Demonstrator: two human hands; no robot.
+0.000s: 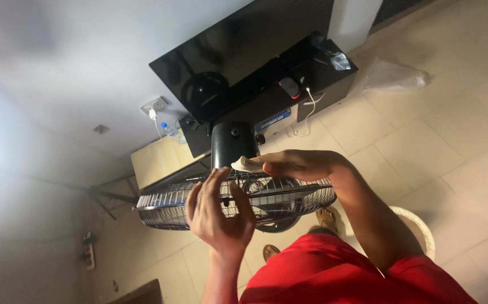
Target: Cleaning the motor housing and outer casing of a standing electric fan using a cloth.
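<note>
My left hand (217,211) rests against the near side of the fan cage (235,200), fingers spread and loosely curled over the wire ribs, steadying it rather than clenching anything. My right hand (297,164) lies flat across the top of the cage just beside the black motor housing (233,142), fingertips pressing a small pale cloth (247,164) onto the wires; the cloth is pinched under them. The fan stands on the tiled floor (424,141) right in front of my red shorts (334,270), with my sandalled feet below it. Beyond the fan a dark television (244,50) sits on a black stand (311,84), along the stand's back edge, with a white cable near its front edge.
</note>
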